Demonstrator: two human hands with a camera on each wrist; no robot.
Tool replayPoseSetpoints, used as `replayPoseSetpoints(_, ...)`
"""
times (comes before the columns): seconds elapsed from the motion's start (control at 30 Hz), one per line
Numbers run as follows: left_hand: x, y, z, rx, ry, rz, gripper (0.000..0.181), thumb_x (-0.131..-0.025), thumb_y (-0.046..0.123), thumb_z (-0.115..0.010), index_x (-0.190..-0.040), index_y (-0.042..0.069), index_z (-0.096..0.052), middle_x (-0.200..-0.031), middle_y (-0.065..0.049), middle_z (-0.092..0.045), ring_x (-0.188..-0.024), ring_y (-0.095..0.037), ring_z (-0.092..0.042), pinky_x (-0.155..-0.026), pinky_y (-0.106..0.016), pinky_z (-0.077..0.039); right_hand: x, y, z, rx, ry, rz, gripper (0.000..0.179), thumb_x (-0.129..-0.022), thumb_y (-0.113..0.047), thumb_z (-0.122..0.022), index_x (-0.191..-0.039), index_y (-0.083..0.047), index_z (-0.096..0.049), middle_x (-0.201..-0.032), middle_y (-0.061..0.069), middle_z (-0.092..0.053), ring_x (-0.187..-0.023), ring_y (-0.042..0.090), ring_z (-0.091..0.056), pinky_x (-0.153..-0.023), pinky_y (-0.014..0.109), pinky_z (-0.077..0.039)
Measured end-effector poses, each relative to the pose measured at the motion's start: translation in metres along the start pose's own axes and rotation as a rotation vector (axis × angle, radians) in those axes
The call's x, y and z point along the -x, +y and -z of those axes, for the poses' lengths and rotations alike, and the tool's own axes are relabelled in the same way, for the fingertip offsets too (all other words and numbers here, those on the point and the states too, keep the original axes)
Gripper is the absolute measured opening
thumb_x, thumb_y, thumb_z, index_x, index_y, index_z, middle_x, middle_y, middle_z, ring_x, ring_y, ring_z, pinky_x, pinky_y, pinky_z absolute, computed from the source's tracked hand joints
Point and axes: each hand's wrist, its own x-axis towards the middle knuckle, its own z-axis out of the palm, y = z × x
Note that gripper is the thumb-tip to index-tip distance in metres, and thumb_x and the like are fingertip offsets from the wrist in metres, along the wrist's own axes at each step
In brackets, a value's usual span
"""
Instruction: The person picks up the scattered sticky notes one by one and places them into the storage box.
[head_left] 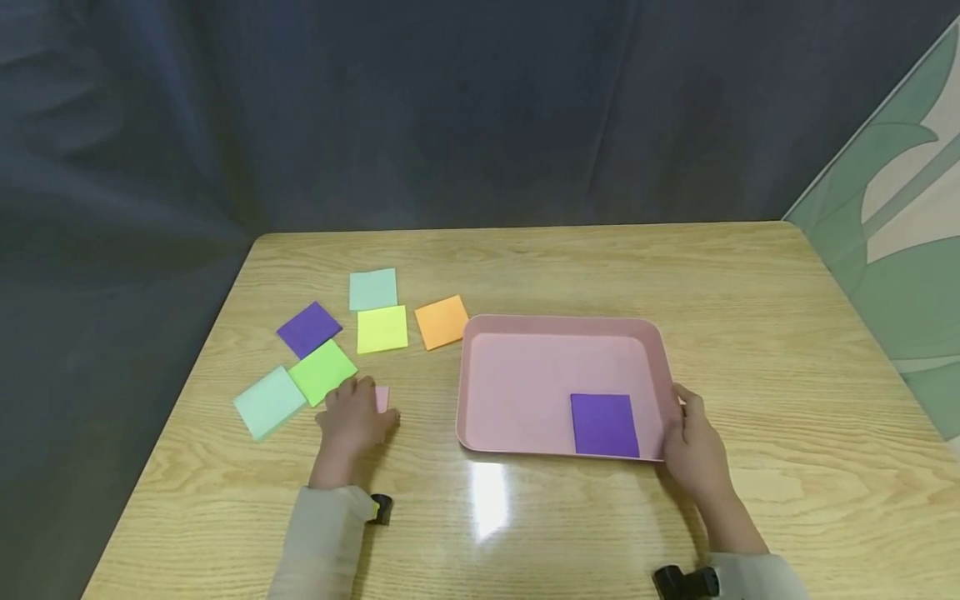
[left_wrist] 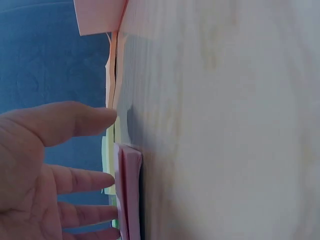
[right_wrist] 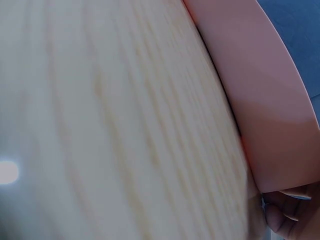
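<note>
Over a pink sticky note pad [head_left: 382,398] my left hand [head_left: 352,421] reaches down, mostly covering it in the head view. In the left wrist view the fingers [left_wrist: 87,180] are nearly straight, their tips at the edge of the pink pad [left_wrist: 131,192], while the thumb stands apart from it. My right hand [head_left: 697,446] grips the right wall of a pink tray [head_left: 558,323] near its front corner. Curled fingers [right_wrist: 282,217] show at that corner in the right wrist view. Inside the tray, a purple sticky note pad [head_left: 603,425] lies at the front right.
Left of the tray lie more pads: orange [head_left: 442,322], yellow [head_left: 382,329], mint [head_left: 373,289], purple [head_left: 309,330], green [head_left: 322,372] and another pale mint one [head_left: 270,403]. The wooden table [head_left: 540,533] ends at a dark curtain [head_left: 480,117] behind.
</note>
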Motion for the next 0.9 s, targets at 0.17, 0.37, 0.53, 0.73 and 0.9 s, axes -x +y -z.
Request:
replayPoseSetpoints(0.17,-0.0021,0.0003,0.0013,0.015,-0.036,0.043,0.066,-0.077,0.037,-0.060,-0.126,-0.001,-0.035,-0.126,-0.024,-0.029,-0.114,-0.045,-0.019,-0.078,-0.068,-0.020,-0.0003,0.0010,-0.0008,0.000,0.002,0.002,0.041,-0.086,0.000,-0.026,-0.127,0.001,-0.028,-0.101,0.032,-0.047,-0.082,0.043,-0.050,-0.067,0.050,-0.038)
replayPoseSetpoints(0.37,-0.0033,0.0029,0.0005,0.012,-0.040,0.035,0.057,-0.082,0.029,-0.056,-0.126,0.000,-0.034,-0.124,-0.027,-0.026,-0.113,-0.047,-0.018,-0.078,-0.064,-0.025,-0.0001,-0.0002,-0.0004,0.002,-0.004,-0.005,0.040,-0.087,0.000,-0.026,-0.127,0.001,-0.027,-0.103,0.032,-0.046,-0.084,0.043,-0.050,-0.069,0.051,-0.037)
replayPoseSetpoints(0.53,-0.0048,0.0051,0.0008,-0.001,-0.034,0.050,0.053,-0.083,0.026,-0.054,-0.124,-0.002,-0.036,-0.120,-0.028,-0.030,-0.107,-0.048,-0.026,-0.078,-0.059,-0.029,0.0000,-0.0013,0.0003,0.000,-0.001,-0.004,0.040,-0.087,-0.001,-0.026,-0.127,0.001,-0.027,-0.104,0.032,-0.046,-0.085,0.043,-0.049,-0.070,0.051,-0.037)
replayPoseSetpoints(0.73,-0.0037,0.0053,0.0016,-0.049,-0.022,0.048,0.057,-0.076,0.029,-0.059,-0.120,-0.003,-0.040,-0.119,-0.023,-0.036,-0.102,-0.045,-0.032,-0.076,-0.057,-0.032,-0.0007,-0.0008,0.0002,-0.005,0.000,-0.006,0.041,-0.087,-0.001,-0.025,-0.127,0.000,-0.028,-0.104,0.031,-0.047,-0.084,0.043,-0.050,-0.069,0.050,-0.037)
replayPoseSetpoints(0.9,-0.0010,0.0054,0.0001,-0.040,0.023,0.022,0.061,-0.066,0.031,-0.066,-0.113,-0.002,-0.045,-0.115,-0.022,-0.039,-0.099,-0.043,-0.033,-0.072,-0.054,-0.035,0.0002,-0.0008,0.0009,-0.006,-0.001,-0.015,0.041,-0.087,-0.001,-0.025,-0.127,0.000,-0.028,-0.105,0.031,-0.047,-0.085,0.043,-0.050,-0.070,0.050,-0.037)
